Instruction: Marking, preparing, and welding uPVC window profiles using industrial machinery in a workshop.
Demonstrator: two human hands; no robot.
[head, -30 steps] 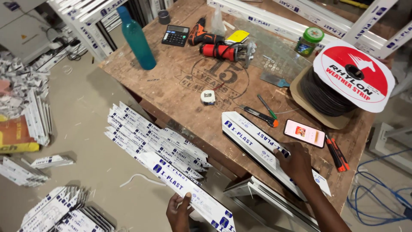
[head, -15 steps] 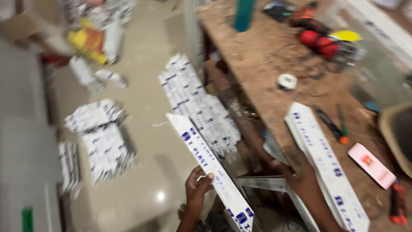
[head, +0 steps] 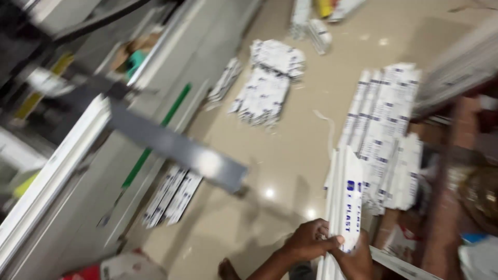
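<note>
I hold a white plastic strip (head: 348, 202) with blue print, end up, near the bottom of the view. My left hand (head: 310, 241) wraps its fingers around the strip's lower part from the left. My right hand (head: 357, 262) grips the same strip just below and to the right. The picture is blurred, so the finger positions are rough. The strip stands in front of a pile of similar white strips (head: 386, 132) lying on the floor.
More heaps of white strips (head: 270, 88) lie farther off on the glossy beige floor (head: 290, 155), and a few (head: 174, 194) at the left. A grey bar (head: 171, 146) and a long white profile (head: 52, 171) cross the left side. The wooden table's edge (head: 459, 155) is at the right.
The view has swung left from the table top to the floor. My right hand left the strip on the table and joined my left hand on the held strip, which now points upward.
</note>
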